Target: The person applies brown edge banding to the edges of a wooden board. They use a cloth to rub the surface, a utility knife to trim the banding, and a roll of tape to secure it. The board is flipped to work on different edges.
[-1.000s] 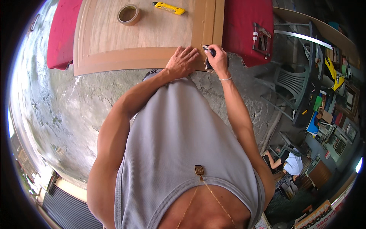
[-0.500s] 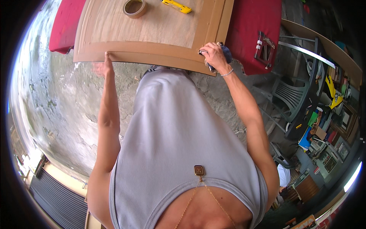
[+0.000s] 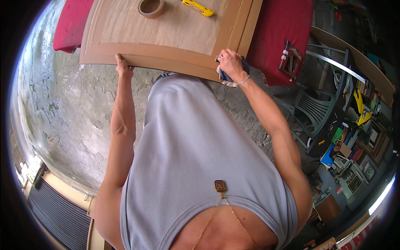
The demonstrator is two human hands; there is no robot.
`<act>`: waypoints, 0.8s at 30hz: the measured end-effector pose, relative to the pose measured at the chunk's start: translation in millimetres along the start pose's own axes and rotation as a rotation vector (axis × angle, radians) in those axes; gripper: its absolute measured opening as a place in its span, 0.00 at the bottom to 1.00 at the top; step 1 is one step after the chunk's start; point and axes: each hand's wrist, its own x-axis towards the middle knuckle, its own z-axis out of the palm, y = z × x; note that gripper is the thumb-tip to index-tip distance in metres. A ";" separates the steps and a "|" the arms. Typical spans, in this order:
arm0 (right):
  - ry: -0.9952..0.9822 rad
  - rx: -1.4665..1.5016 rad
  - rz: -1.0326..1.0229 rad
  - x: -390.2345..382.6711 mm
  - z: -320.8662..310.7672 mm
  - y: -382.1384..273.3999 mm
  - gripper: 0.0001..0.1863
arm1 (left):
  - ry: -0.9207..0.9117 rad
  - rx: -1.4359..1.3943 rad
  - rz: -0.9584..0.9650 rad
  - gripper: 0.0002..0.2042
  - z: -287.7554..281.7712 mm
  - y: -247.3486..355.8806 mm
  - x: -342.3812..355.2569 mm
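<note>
A flat wooden panel point(image 3: 166, 31) with a brown border lies in front of me at the top of the view. At its near left edge, my left hand point(image 3: 124, 66) has its thumb on top and its fingers bent beneath the rim. My right hand point(image 3: 231, 64) is closed around a dark blue and pale cloth point(image 3: 225, 76), pressed on the panel's near right corner. On the panel rest a roll of brown tape point(image 3: 151, 16) and a yellow utility knife point(image 3: 198, 7). The fingertips of both hands are partly hidden.
Red-covered supports point(image 3: 277, 37) show on both sides of the panel. A small dark frame-like object point(image 3: 288, 62) lies on the right one. Farther right are a grey plastic chair point(image 3: 314, 106) and a cluttered shelf area. Below is a worn concrete floor point(image 3: 79, 112).
My left hand, blurred and spread before, has now closed on the panel's edge. My right hand and the cloth have shifted slightly toward me and left, and more of the cloth shows.
</note>
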 end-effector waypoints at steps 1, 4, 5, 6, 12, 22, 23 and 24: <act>0.025 -0.001 -0.011 0.3 3.4 -0.5 0.08 | 0.005 0.008 -0.005 0.38 -0.3 0.6 -0.3; 0.076 -0.080 -0.016 5.8 6.7 -12.7 0.07 | -0.005 0.024 -0.018 0.38 -2.1 -1.3 6.7; 0.076 -0.065 -0.007 6.6 8.5 -13.0 0.07 | -0.010 0.031 -0.020 0.38 -3.4 1.5 4.5; 0.076 -0.050 0.003 8.0 10.5 -11.9 0.07 | -0.029 0.033 -0.024 0.37 -3.5 2.5 1.8; 0.144 -0.032 0.046 -1.3 -4.5 -18.5 0.08 | -0.200 0.051 -0.011 0.36 -12.5 6.5 -9.9; 0.056 -0.045 -0.103 -17.4 -14.2 14.1 0.09 | -0.193 0.116 0.009 0.37 -12.9 6.6 -6.5; 0.080 -0.027 -0.154 -12.9 -12.5 11.4 0.07 | -0.168 0.117 0.008 0.37 -12.1 6.3 -6.7; 0.043 -0.028 -0.169 -8.0 -11.3 9.0 0.07 | -0.163 0.121 0.010 0.37 -11.5 5.9 -6.9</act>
